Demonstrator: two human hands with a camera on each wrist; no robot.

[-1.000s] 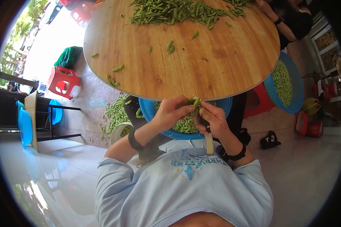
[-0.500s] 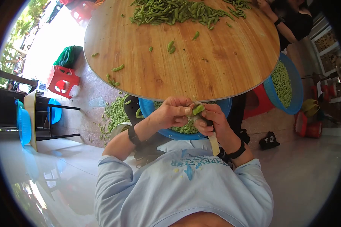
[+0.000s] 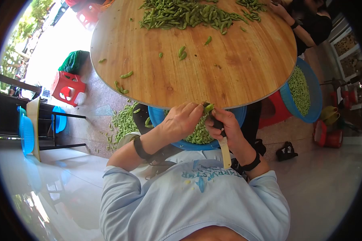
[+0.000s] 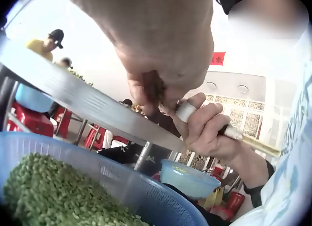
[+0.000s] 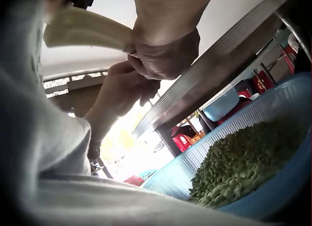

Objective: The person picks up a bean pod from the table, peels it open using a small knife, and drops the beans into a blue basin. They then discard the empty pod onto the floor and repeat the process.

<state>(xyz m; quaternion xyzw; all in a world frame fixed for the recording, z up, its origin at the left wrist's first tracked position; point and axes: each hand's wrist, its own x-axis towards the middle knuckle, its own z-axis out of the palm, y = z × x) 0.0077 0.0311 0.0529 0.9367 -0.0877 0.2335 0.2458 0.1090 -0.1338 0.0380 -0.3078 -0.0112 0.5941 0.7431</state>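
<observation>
Green bean pod [image 3: 209, 107] has shifted toward the round wood-grained table [image 3: 237, 76], pinched in curled fingers of left hand [image 3: 183, 119]; right hand [image 3: 229, 123] grips cream-and-black tool [image 3: 226, 154]. Blue plastic basin [image 4: 146, 194] beneath, probably to catch beans [image 3: 199, 135].

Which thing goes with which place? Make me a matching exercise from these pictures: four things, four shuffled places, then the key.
1. long cream-coloured tool
2. red plastic stool with cut-outs
3. largest heap of green bean pods
4. blue plastic basin of shelled green beans

A. beside a dark green bundle
B. below left hand and right hand
C. gripped in the right hand
D. on the round wooden tabletop

Pairs: 1-C, 2-A, 3-D, 4-B
</observation>
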